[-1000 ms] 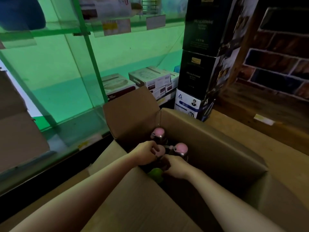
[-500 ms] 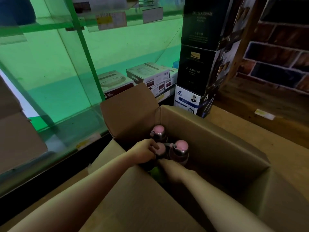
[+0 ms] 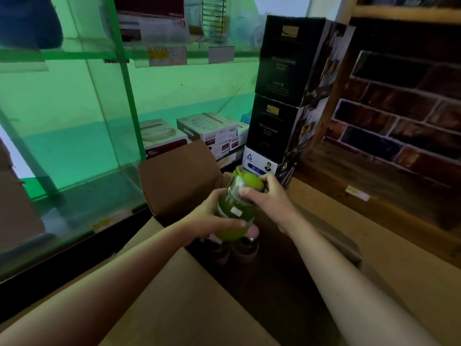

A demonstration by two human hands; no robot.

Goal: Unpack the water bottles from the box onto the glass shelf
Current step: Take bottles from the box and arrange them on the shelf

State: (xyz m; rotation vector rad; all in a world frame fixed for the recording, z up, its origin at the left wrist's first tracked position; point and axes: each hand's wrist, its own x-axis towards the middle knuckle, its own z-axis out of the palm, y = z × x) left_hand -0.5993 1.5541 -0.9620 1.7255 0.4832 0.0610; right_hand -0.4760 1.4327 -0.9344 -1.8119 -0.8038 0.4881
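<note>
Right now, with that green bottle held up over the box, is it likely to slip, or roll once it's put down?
The green bottle looks rigid and smooth, so it might be slippery; both the left hand and right hand grip it. Its round body would probably roll if laid sideways. Standing upright on glass, it could tip if nudged.

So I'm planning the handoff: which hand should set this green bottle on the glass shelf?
Probably the left hand. It wraps the green bottle around its body and is on the side of the glass shelf. The right hand only pinches near the cap, farther from it.
</note>
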